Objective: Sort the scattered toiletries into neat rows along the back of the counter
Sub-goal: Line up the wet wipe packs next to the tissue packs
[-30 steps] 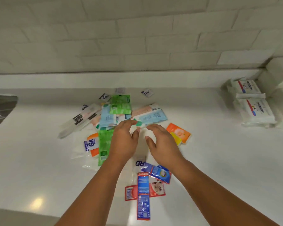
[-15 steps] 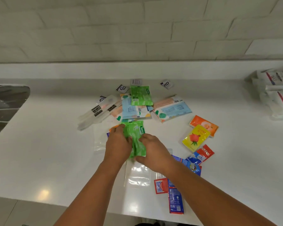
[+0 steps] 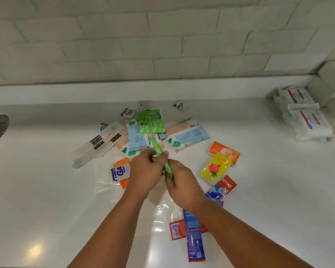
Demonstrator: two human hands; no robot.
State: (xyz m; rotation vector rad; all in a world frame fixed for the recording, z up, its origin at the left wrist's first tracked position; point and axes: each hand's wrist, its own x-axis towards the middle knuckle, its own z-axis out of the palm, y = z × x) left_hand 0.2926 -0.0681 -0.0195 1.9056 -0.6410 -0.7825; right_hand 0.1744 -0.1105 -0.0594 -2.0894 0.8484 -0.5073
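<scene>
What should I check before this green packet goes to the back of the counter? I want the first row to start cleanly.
1. Grip on the green packet: ok, left hand and right hand both pinch it.
2. Packet clear of the pile: ok, it is lifted and seen edge-on.
3. Free strip along the back of the counter: not ok in the middle, where small sachets lie; ok to the left.
4. Second green packet to pair with it: ok, it lies atop the pile.
5. Which face of the held packet is up: cannot tell.
</scene>
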